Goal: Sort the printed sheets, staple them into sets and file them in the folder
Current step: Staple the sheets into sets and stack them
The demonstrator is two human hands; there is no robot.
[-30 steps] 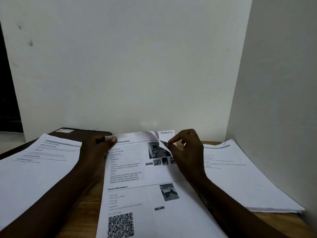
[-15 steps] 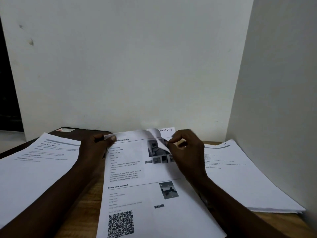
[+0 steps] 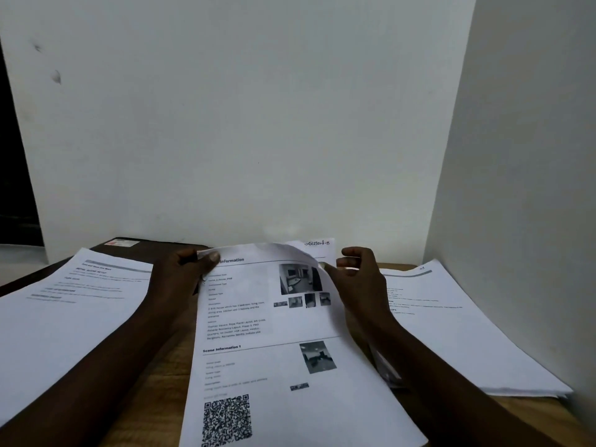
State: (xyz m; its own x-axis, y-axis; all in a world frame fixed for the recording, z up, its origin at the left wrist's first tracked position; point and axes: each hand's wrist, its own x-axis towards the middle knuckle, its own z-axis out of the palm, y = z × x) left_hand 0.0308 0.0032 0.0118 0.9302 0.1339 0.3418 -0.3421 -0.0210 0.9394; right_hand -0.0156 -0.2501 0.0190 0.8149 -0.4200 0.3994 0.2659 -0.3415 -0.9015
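between the two hands, a middle stack of printed sheets [image 3: 274,366] is laid on the wooden table [image 3: 154,375], its near edge cut off by the frame. the top sheet [image 3: 258,285] is printed with text, small photos and a qr code [image 3: 227,421]. its far left corner is pinched by the left hand [image 3: 183,275], the thumb [image 3: 212,257] laid on top and the fingers curled beneath. the far right corner is curled up and over towards the left hand, and the lifted edge is met by the thumb tip of the right hand [image 3: 361,282]. the fingers [image 3: 353,252] of the right hand are loosely curled and held just above the paper; whether the edge is actually gripped cannot be told. just beyond the right hand's fingertips, an under sheet [image 3: 322,253] with a handwritten "section-3" note is exposed.

outward of the left hand, a second pile [image 3: 64,317] of sheets is spread just beside the left forearm. beyond that pile, behind the left hand, a dark folder [image 3: 106,253] is laid flat, with a small red and white label [image 3: 122,243] at its far edge. outward of the right hand, a third pile [image 3: 467,333] is set against the white side panel [image 3: 532,188].
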